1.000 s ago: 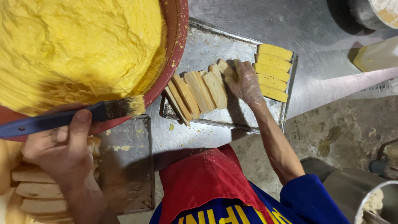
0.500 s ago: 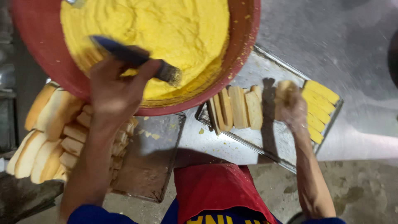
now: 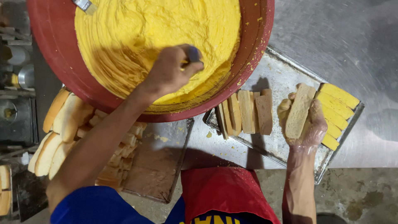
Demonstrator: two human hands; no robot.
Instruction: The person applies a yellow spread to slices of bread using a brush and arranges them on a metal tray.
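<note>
One bread slice lies loose in gloved right hand; left hand fist-tight on spreader w/ yellow batter – slice may slip

Your left hand reaches far forward, arm stretched diagonally up from the lower left, bare forearm showing below a blue sleeve. Its fingers are curled tight into a fist-like grip, knuckles up, wrist bent slightly down. Your right hand wears a thin clear glove, palm up, fingers cupped and partly closed, forearm running straight up from the bottom edge, elbow low.
</note>
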